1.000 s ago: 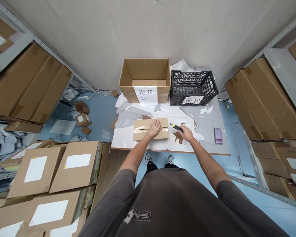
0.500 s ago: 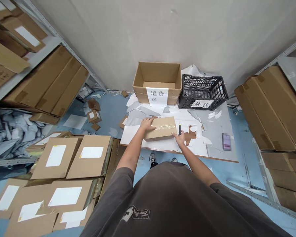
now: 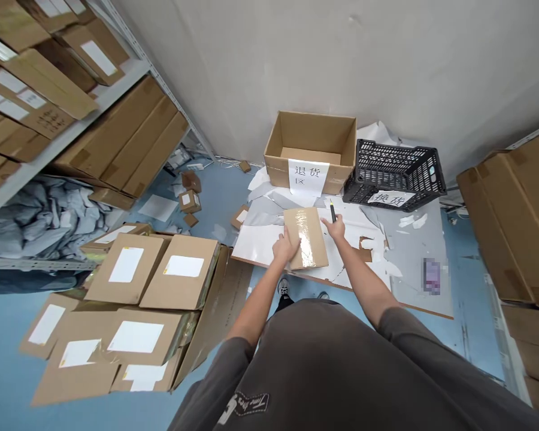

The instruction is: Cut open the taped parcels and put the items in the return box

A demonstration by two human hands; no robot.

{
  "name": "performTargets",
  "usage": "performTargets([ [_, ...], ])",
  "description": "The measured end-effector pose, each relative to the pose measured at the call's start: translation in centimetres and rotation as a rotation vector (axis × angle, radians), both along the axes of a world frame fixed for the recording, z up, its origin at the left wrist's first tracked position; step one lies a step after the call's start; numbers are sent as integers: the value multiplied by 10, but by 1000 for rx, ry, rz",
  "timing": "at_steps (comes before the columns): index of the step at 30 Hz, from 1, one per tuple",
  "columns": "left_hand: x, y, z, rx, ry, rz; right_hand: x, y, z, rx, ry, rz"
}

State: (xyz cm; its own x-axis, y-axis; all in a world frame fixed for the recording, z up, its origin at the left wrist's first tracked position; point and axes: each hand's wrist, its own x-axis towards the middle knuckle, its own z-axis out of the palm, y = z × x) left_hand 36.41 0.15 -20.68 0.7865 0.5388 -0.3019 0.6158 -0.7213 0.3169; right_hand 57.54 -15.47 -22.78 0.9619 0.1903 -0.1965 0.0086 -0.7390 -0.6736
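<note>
A taped cardboard box (image 3: pixel 309 239) lies lengthwise on the table (image 3: pixel 260 244), with a shiny strip of clear tape along its top. My left hand (image 3: pixel 285 246) grips the box's left edge, with part of the hand over the top face. On the other side, my right hand (image 3: pixel 335 228) is just off the box's right edge, fingers closed around a slim black box cutter (image 3: pixel 333 211) that points away from me and has a yellowish tip. Loose white paper and torn brown cardboard (image 3: pixel 363 250) lie around the box.
Behind stand an open carton (image 3: pixel 276 173) with a paper sign and a black plastic crate (image 3: pixel 357 194). A blurred purple item (image 3: pixel 432 276) is on the table's right. Labelled boxes (image 3: pixel 179 284) are stacked on my left; shelves (image 3: pixel 130 75) hold more.
The box has turned from lying crosswise to lengthwise. My right hand, holding the cutter, has come off its near corner and moved farther forward. The view has shifted left.
</note>
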Motion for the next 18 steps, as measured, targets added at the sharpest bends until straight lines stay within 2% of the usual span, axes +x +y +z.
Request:
performTargets([
  [4, 26, 47, 6, -28, -103, -212, -91, -72, -17, 75, 67, 4],
  [6, 32, 52, 2, -64, -114, -206, -128, -93, -28, 97, 123, -13],
  [8, 31, 45, -7, -95, -134, -142, -144, -100, -35, 127, 142, -39],
  [11, 21, 18, -20, -86, -188, 43, -122, -89, -34, 133, 84, -57],
  [15, 16, -20, -31, -7, -226, 411, -50, -53, -21, 30, 74, -38],
  [17, 18, -34, -32, 18, -197, 513, -17, -36, -15, -7, 71, -32],
  [18, 20, -38, -31, 37, -184, 524, -4, -30, -13, -35, 84, -35],
])
